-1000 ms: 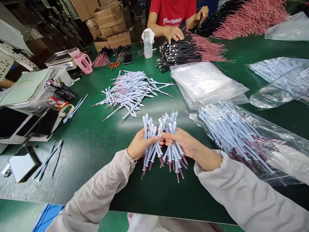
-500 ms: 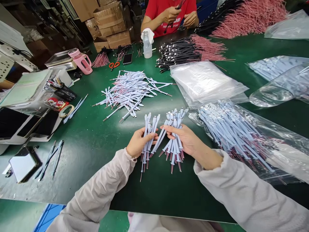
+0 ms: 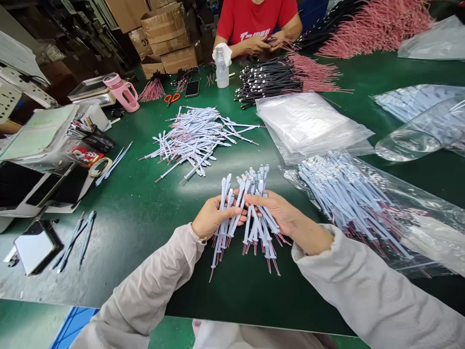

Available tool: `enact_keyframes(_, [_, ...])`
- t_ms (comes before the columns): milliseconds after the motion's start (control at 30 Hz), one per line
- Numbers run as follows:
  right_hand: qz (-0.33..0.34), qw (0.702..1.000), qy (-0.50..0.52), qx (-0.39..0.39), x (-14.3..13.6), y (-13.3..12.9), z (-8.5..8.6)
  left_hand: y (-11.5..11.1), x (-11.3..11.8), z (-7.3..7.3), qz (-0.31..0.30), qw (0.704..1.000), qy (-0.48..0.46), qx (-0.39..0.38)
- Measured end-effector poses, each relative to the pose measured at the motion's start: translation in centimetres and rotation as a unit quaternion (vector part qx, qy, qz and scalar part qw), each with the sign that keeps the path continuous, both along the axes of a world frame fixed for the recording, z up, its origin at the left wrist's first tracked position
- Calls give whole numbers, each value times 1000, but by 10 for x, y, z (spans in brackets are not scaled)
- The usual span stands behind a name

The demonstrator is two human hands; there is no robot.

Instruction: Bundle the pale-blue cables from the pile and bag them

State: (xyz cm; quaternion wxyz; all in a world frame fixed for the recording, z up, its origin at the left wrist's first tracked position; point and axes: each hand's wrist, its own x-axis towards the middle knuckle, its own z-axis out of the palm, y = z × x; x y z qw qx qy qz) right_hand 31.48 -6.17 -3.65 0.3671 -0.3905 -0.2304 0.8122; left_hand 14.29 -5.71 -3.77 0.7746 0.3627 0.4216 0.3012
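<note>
My left hand is closed around a small bunch of white cables with flat plugs at the top and thin reddish wire ends below. Close beside it, my right hand grips a thicker bunch of the same cables, fanned out at the bottom. The fingers of both hands nearly meet between the bunches, at a few cables there; which hand holds these I cannot tell. Beyond my hands lies a loose pile of white cables. Clear bags with more white cables lie to the right.
Flat clear plastic bags lie right of the pile. Black cables with pink wires, a spray bottle and orange scissors are farther back. A person in a red shirt handles cables across the table. A pink bottle stands left.
My hands have come closer together, and the right bunch has shifted slightly left and tilted the other way. The co-worker's hands have dropped to the tabletop.
</note>
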Motion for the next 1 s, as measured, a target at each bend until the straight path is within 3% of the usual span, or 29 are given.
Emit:
enact_keyframes(100, [-2,1000,-10,11,-1,0,1,1,-1,0,-22,1000,0,-16])
enact_keyframes(300, [-84,996,-36,10,-1,1,3,7,-9,1,-88,996,-26,-5])
enact_keyframes(467, [-104,993,-42,21,1,4,3,9,-11,-2,-56,998,-24,6])
enact_keyframes(667, [-74,995,-39,55,3,4,1,8,-8,-1,-26,999,-35,16])
enact_keyframes(867, [56,989,-76,116,-1,-4,0,6,-7,-1,-51,997,-15,53])
enact_keyframes(1000, [11,987,-99,124,-3,-5,-1,9,-13,2,-123,991,-26,37])
